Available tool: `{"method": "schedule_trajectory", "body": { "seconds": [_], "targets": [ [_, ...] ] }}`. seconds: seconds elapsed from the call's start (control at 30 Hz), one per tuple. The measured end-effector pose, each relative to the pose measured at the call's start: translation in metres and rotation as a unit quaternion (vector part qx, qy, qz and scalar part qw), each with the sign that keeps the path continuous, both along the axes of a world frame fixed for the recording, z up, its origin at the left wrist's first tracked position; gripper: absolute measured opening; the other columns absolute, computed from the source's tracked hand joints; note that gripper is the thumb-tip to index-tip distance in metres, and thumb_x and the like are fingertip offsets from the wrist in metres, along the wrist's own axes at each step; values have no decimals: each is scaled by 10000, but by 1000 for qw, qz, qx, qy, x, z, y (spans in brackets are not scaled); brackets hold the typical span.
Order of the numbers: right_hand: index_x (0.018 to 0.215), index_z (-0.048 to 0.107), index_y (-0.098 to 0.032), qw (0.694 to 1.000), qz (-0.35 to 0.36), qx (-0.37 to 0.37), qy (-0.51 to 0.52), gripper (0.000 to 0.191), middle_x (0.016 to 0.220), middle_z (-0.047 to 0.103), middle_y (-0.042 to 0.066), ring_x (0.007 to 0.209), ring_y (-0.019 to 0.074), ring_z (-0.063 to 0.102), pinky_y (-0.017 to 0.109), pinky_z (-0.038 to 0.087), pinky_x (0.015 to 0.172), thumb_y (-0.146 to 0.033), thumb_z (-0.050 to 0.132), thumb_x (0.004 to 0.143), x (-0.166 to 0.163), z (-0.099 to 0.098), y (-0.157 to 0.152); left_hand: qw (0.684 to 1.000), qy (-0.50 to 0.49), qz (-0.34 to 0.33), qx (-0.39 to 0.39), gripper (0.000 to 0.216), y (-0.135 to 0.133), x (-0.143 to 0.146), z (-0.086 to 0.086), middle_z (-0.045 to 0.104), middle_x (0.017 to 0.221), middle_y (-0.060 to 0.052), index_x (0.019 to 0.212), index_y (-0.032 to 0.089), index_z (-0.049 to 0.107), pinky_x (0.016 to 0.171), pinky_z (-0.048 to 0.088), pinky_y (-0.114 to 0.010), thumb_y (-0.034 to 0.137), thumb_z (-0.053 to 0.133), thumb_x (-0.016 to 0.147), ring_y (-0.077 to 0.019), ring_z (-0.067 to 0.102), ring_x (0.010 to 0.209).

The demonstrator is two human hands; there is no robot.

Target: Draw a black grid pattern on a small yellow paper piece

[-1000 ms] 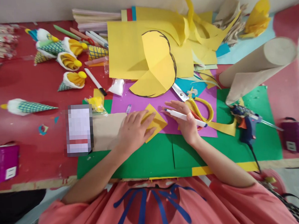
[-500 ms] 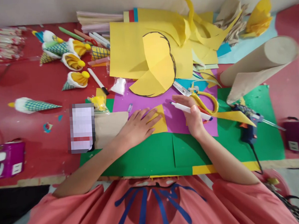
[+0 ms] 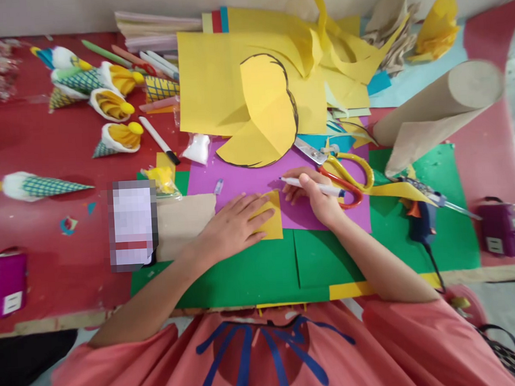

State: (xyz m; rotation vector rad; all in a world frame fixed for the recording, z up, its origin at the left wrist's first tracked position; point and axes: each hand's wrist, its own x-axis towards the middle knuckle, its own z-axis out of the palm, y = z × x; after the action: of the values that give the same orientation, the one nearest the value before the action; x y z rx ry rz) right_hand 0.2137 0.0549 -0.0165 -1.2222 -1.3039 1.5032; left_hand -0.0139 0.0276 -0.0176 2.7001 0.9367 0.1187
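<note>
My left hand (image 3: 233, 226) lies flat, fingers spread, on a small yellow paper square (image 3: 273, 222) that rests on the purple sheet (image 3: 248, 182) and green paper (image 3: 262, 273). My right hand (image 3: 320, 198) is closed around a white marker (image 3: 313, 186), whose tip points left just above the square's upper right corner. Yellow-handled scissors (image 3: 342, 168) lie right behind that hand.
A large yellow sheet with a black curved outline (image 3: 261, 100) lies behind. A blue glue gun (image 3: 420, 216) and a brown paper roll (image 3: 434, 111) are at the right. Paper cones (image 3: 110, 103), markers (image 3: 160, 140) and a brown card (image 3: 185, 220) are at the left.
The yellow square has been turned from a diamond to lie straight under my left hand. My right hand with the marker has come closer to the square's corner.
</note>
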Motion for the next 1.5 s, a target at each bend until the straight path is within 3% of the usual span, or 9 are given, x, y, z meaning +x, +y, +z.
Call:
{"method": "schedule_trajectory", "body": {
  "seconds": [0.13,0.23,0.37,0.6,0.73,0.83,0.97,1.07,1.5],
  "targets": [
    [1077,653,-221,981,-16,105,-163,397,738,690,32,646,171,653,311,540,656,-531,480,901,9,8,-7,1000,10,21,-8,496,-1,3,-5,448,1434,-114,1400,257,419,1138,276,-499,373,495,924,-270,399,1338],
    [1076,647,-256,905,-84,235,-345,271,958,699,74,977,258,644,413,501,892,-426,550,889,23,15,-15,1000,13,24,-12,483,-2,4,-7,440,1435,-117,1398,253,422,1138,271,-508,376,472,933,-275,382,1348],
    [1274,509,-217,875,-41,260,-407,412,1161,639,132,1181,312,543,505,448,986,-337,561,884,31,11,-25,1000,0,19,10,474,-3,3,-7,438,1427,-125,1390,234,433,1136,279,-504,381,456,940,-274,395,1329],
    [1299,483,-236,895,8,264,-359,456,1260,599,132,1295,316,452,521,413,1034,-338,588,867,19,2,-25,999,-8,20,28,502,-4,4,-6,444,1412,-130,1401,227,418,1128,291,-495,384,481,929,-275,408,1311],
    [1125,608,-256,930,-58,244,-270,310,1132,667,99,1154,294,581,468,444,1008,-406,612,853,14,9,-24,999,-4,28,20,509,-5,4,-4,470,1376,-136,1394,236,433,1116,304,-505,412,488,919,-287,433,1283],
    [1030,642,-249,981,-49,152,-109,295,875,701,52,819,214,678,365,546,758,-482,528,891,7,12,-24,999,0,30,31,470,-6,3,-3,516,1324,-131,1350,224,488,1099,326,-506,418,480,922,-288,474,1241],
    [1023,609,-216,998,-35,16,50,406,684,598,-4,527,118,557,252,453,470,-568,447,900,-6,6,-13,998,-7,19,55,409,-5,3,-3,520,1362,-120,1326,196,511,1099,346,-455,333,450,946,-262,470,1267],
    [850,613,-184,999,-21,7,27,314,647,587,-9,544,109,557,240,462,507,-494,563,864,-11,-2,-3,998,-15,3,53,426,-4,2,-4,476,1430,-104,1356,190,476,1109,351,-424,311,446,949,-237,438,1317],
    [733,571,-175,998,-5,20,-56,250,581,636,-6,477,109,575,231,445,455,-396,639,827,-7,-4,2,998,-20,-10,51,383,0,-4,0,473,1440,-90,1312,186,523,1117,363,-424,271,447,946,-231,455,1320]
  ]
}}
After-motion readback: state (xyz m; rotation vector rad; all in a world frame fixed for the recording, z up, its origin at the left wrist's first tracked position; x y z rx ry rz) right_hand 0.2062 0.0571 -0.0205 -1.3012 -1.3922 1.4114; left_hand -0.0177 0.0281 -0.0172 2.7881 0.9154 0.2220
